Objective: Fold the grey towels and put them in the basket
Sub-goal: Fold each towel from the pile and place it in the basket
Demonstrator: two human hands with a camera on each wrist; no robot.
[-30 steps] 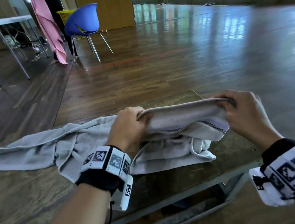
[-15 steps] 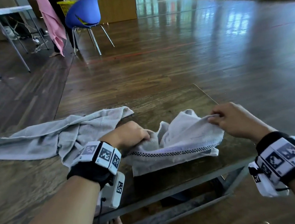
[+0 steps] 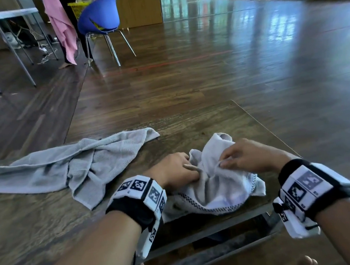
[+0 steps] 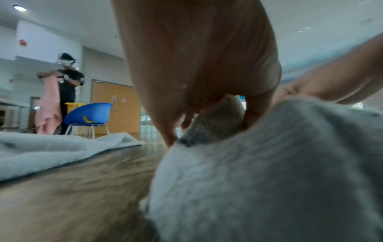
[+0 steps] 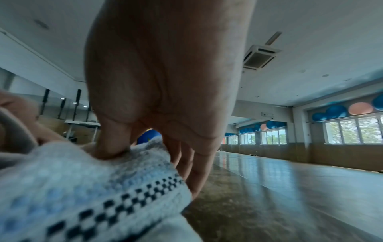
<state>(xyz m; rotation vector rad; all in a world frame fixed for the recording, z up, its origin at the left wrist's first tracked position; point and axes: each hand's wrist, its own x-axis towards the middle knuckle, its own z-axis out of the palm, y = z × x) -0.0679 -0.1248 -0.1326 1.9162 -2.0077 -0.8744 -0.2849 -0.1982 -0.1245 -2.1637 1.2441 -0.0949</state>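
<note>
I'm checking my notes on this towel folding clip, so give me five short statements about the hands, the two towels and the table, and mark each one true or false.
1. Both hands hold the checker-trimmed towel. True: the left hand grips it and the right hand pinches a fold.
2. That towel is folded flat and neat. False: it is bunched in a loose heap near the table's front edge.
3. The plain grey towel lies spread and crumpled to the left, touched by neither hand. True.
4. A basket stands on the table beside the towels. False: none is on it; a yellow basket shows far off behind the blue chair.
5. The left hand is lifted high above the table. False: it is down at the tabletop.
</note>
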